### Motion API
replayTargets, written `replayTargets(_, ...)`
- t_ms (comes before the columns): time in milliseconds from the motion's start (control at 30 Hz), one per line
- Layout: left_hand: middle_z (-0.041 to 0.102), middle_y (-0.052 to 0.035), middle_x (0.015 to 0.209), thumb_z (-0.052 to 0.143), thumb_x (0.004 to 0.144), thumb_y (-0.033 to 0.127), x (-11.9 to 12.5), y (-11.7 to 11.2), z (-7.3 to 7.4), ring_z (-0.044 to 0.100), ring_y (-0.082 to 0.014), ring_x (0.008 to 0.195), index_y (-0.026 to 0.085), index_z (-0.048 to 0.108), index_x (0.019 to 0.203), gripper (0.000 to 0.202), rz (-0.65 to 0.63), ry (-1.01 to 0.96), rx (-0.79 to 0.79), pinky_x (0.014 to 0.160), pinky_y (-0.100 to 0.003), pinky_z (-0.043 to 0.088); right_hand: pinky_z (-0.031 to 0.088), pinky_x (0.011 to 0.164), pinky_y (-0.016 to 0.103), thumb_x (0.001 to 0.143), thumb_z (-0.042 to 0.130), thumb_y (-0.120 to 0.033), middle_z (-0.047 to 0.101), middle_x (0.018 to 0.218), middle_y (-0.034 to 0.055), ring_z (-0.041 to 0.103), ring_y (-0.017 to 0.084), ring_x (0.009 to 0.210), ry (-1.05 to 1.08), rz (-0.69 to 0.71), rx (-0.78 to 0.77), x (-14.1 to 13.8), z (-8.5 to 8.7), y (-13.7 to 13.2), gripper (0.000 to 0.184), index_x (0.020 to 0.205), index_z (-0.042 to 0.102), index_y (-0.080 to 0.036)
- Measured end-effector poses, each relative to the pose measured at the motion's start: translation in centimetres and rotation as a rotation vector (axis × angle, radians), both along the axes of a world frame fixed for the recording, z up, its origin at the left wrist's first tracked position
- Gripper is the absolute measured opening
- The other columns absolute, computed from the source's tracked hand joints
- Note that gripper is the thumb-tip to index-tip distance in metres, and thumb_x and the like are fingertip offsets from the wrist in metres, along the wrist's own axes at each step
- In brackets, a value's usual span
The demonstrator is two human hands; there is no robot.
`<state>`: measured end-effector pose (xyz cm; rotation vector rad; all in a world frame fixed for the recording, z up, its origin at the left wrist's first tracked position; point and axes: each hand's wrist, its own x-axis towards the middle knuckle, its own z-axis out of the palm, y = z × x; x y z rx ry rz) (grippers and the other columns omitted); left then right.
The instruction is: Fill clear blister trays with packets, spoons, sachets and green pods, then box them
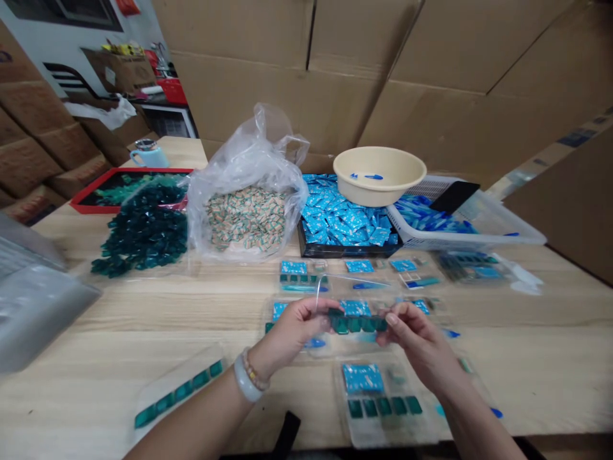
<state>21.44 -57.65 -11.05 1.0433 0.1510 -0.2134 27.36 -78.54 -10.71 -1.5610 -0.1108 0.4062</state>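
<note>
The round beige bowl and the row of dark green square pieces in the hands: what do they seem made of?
The round beige bowl looks like moulded plastic: smooth, faintly satin, with an even rolled rim. The row of dark green square pieces looks glossy and translucent, catching light at its edges, so probably plastic, though glass is possible.

The beige plastic basin (378, 167) sits above a black tray (345, 251) of glossy bright-blue sachets (342, 214). Left of the basin, a clear plastic bag (249, 153) holds cream sachets (246, 217) patterned with green and orange, and farther left lies a heap of dark teal pieces (143, 233) by a red-rimmed tray (92, 186). Below the basin, a dark teal strip (357, 322) crosses the pale streaky-grained wooden table (527, 358).
</note>
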Motion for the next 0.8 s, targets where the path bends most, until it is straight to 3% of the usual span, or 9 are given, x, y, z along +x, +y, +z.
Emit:
replayTargets(233,0.062,-0.0024,0.08,0.071,0.056,0.017,-0.5,0.8,0.2,0.055,-0.0107,0.068,0.016,0.065,0.085,0.029,0.063,0.089,-0.106,0.069,-0.024,0.042,0.046,0.05,0.028,0.063,0.067,-0.042,0.061,0.07,0.001,0.055,0.011,0.045,-0.037,-0.074,-0.04,0.1,-0.1,-0.5,0.031,0.064,0.047,-0.018)
replayTargets(467,0.063,-0.0071,0.092,0.064,0.066,0.025,-1.4,1.2,0.4,0.058,-0.0158,0.08,0.015,0.065,0.093,0.028,0.058,0.053,-0.197,0.08,-0.031,0.043,0.046,0.05,0.027,0.066,0.064,-0.041,0.056,0.055,-0.0015,0.056,0.014,0.047,-0.144,-0.106,-0.13,-0.2,-0.5,-0.7,0.027,0.067,0.048,-0.019)
replayTargets(633,0.064,-0.0047,0.083,0.067,0.065,0.027,-1.3,0.5,0.7,0.058,-0.0135,0.072,0.015,0.064,0.093,0.031,0.125,0.081,0.092,0.073,-0.028,0.044,0.047,0.051,0.025,0.066,0.065,-0.041,0.057,0.058,-0.0016,0.057,0.012,0.048,-0.196,-0.126,-0.17,-0.3,0.1,-0.6,0.027,0.066,0.048,-0.019)
replayTargets(800,0.061,-0.0039,0.078,0.063,0.066,0.022,2.2,-3.0,-0.9,0.057,-0.0135,0.069,0.013,0.06,0.091,0.027,0.142,0.091,0.173,0.068,-0.027,0.043,0.045,0.047,0.024,0.061,0.067,-0.043,0.054,0.049,-0.0033,0.055,0.012,0.045,-0.108,-0.142,-0.25,2.7,0.2,-3.4,0.032,0.068,0.048,-0.019)
